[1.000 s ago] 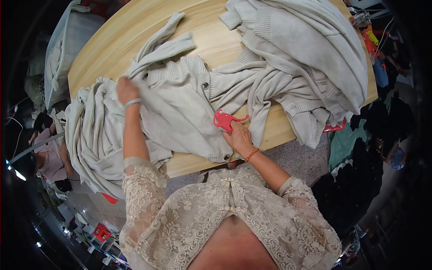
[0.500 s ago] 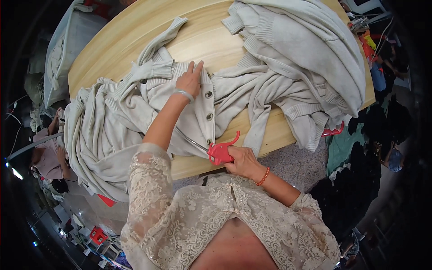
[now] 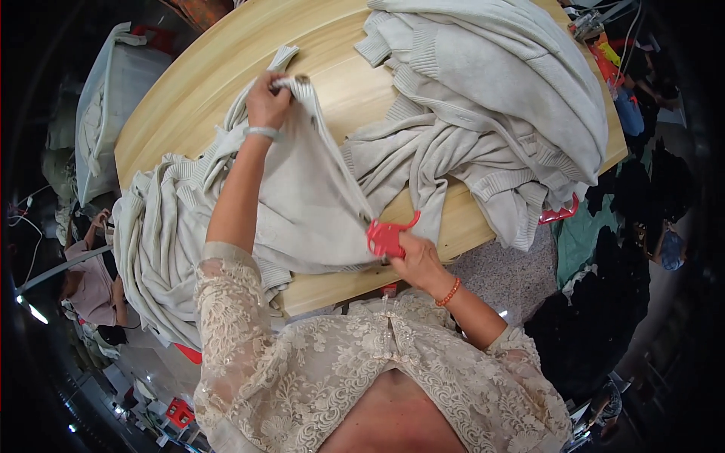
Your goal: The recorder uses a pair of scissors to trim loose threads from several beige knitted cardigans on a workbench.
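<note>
A light grey-beige knitted cardigan [image 3: 310,189] is stretched between my two hands over the wooden table. My left hand [image 3: 268,102] is closed on its ribbed edge and lifts that end off the table. In my right hand [image 3: 418,260], near the table's front edge, is a red air blow gun [image 3: 387,237] with a curved hook. The gun sits against the near end of the cardigan's front edge; its nozzle is hidden by the cloth. I cannot tell whether those fingers also pinch the knit.
Similar knit garments lie in a heap [image 3: 521,90] at the right and a bunch [image 3: 162,226] at the left of the table [image 3: 332,41]. Beyond its left side stands a translucent bin [image 3: 124,98]. Black cloth [image 3: 596,317] lies on the floor at right. Another person [image 3: 91,283] is at far left.
My left hand, flat on the cardigan before, has gripped its ribbed edge and moved left and up, pulling the cloth taut. My right hand with the air blow gun has shifted slightly right.
</note>
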{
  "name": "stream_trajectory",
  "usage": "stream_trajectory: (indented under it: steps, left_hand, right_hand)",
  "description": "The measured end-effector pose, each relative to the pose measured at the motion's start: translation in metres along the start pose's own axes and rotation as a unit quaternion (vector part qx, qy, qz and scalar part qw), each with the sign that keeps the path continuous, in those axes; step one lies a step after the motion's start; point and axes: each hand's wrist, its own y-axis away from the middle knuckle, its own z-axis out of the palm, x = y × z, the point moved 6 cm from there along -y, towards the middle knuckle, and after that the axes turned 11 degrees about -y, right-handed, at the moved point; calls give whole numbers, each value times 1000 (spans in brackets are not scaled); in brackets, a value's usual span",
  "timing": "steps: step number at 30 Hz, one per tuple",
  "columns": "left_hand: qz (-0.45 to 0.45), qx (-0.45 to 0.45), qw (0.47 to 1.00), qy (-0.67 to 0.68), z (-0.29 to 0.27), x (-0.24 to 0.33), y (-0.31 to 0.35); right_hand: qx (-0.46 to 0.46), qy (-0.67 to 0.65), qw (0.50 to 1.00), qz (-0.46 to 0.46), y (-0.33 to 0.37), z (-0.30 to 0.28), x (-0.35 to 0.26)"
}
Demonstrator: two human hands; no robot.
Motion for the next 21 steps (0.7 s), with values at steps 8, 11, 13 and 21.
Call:
stream_trajectory:
  steps: [8, 11, 13, 21]
  left_hand:
    - [148, -77, 970, -177, 105, -24, 49]
    - [147, -144, 956, -207, 126, -19, 88]
    - [175, -130, 952, -217, 128, -15, 91]
    - [163, 56, 981, -90, 111, -28, 33]
  right_hand:
    - [137, 332, 929, 89, -35, -47, 20]
    - [153, 347, 919, 107, -22, -56, 25]
    - [177, 311, 929, 90, -17, -57, 21]
    - [171, 266, 948, 33, -37, -57, -6]
